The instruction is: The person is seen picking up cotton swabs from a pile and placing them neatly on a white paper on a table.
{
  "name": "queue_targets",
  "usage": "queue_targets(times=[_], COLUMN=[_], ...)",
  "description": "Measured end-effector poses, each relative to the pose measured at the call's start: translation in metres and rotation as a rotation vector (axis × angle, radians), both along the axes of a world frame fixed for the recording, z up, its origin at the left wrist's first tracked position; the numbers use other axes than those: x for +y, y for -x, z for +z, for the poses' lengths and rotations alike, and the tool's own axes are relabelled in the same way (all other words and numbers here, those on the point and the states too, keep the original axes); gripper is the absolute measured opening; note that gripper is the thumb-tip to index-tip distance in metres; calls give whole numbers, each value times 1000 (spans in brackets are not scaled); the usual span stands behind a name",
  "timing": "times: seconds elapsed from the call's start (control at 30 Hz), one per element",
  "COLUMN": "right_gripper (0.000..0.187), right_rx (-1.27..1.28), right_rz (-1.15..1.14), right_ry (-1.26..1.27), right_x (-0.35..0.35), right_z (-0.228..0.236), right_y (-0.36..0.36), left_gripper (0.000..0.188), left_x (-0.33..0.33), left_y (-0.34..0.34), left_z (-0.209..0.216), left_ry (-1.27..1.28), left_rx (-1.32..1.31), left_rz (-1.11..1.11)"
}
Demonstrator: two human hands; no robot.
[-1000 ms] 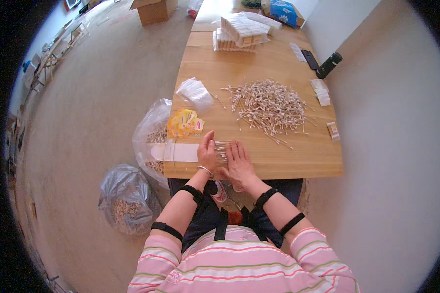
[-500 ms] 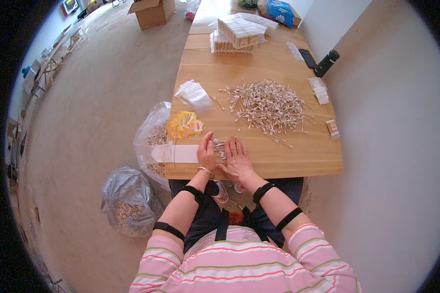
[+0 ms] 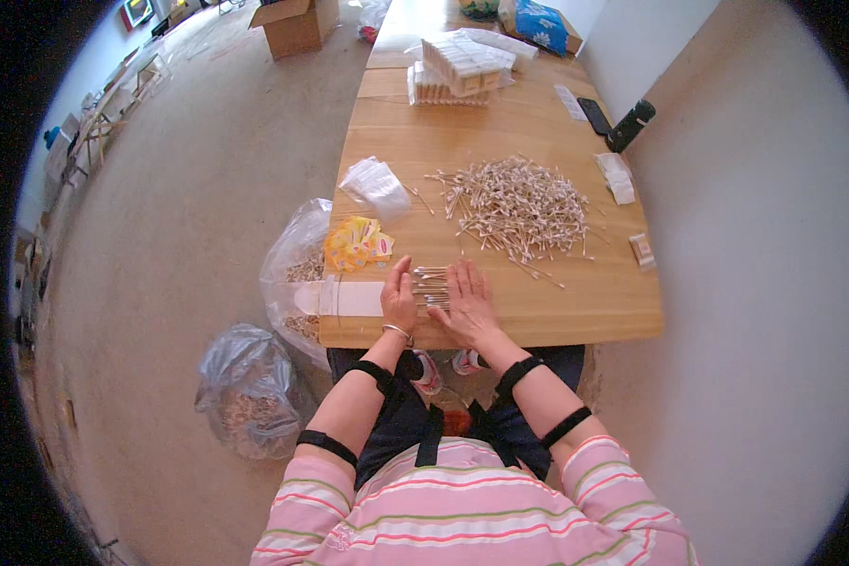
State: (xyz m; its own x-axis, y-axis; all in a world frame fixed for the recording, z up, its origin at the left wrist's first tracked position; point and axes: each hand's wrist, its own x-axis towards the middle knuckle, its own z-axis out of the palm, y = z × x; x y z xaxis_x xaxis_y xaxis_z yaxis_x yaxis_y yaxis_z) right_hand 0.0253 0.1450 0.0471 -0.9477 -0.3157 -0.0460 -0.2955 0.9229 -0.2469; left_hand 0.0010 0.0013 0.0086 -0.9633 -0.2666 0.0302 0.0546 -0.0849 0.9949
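Observation:
Several cotton swabs (image 3: 431,283) lie side by side in a small row on the table, between my two hands. My left hand (image 3: 399,300) stands on its edge at the left ends of the row, fingers stretched out. Flat over the right ends lies my right hand (image 3: 469,307), its fingers extended and hiding part of the swabs. A white flat strip (image 3: 358,298) runs left from my left hand to the table's edge. Beyond my right hand spreads a large loose pile of cotton swabs (image 3: 519,203).
Yellow cards (image 3: 358,243) and clear plastic sleeves (image 3: 374,184) lie at the left. Packed swab bundles (image 3: 457,71) are stacked farther back. A dark bottle (image 3: 630,125), a phone (image 3: 593,116) and a small swab pack (image 3: 641,250) line the right side. Bags of swabs (image 3: 255,391) stand on the floor.
My right hand has slid a little to the right, and more of the swab row shows between my hands. My left hand has stayed nearly in place.

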Motion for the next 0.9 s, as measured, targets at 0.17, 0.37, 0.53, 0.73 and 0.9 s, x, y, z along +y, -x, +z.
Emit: queue_targets(times=[0.17,0.37,0.53,0.73,0.9], right_gripper=[87,85,78,60,58], right_rx=[79,142,191,243,245], right_rz=[44,-62,-96,-44,-52], right_ry=[-29,258,302,267,225], right_x=[6,-23,-30,-28,-27], right_z=[-1,-23,-19,-8,-9], right_y=[-19,-18,-14,-10,-4], left_gripper=[32,33,33,34,34], left_x=[-1,-1,0,-7,-3], left_y=[0,3,2,3,3], left_z=[-1,-3,-3,-12,-6], left_ry=[-15,-61,-129,-136,-119], left_rx=[-1,8,3,21,-8], left_rz=[24,-11,17,18,2])
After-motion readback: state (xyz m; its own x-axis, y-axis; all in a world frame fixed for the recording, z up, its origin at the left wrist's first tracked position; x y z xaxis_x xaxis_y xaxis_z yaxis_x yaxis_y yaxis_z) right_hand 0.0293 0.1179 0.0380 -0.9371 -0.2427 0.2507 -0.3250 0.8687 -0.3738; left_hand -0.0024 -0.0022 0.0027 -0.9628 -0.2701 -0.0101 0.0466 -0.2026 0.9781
